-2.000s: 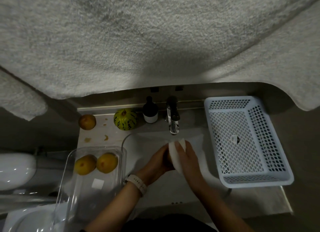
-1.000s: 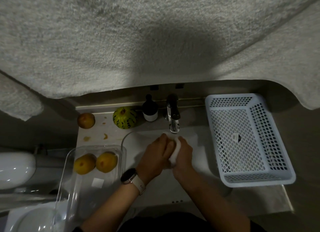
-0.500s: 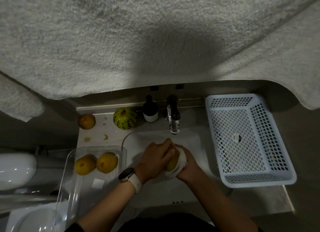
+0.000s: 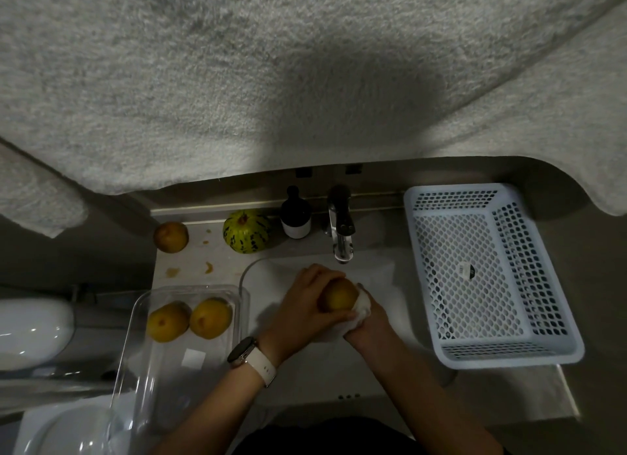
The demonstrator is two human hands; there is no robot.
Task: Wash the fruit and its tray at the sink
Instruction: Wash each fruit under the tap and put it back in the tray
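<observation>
Both hands curled round one yellow fruit [image 4: 340, 294] over the sink [image 4: 383, 278], white cloth [image 4: 362, 310] half-hidden beneath.

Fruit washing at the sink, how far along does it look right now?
Early. Done: nothing sits in the white basket yet. In hand: the left hand holds a yellow fruit over the sink while the right hand rubs it with a white cloth. Left: two fruits in the clear tray, a brown fruit, the striped melon and the tray.
</observation>
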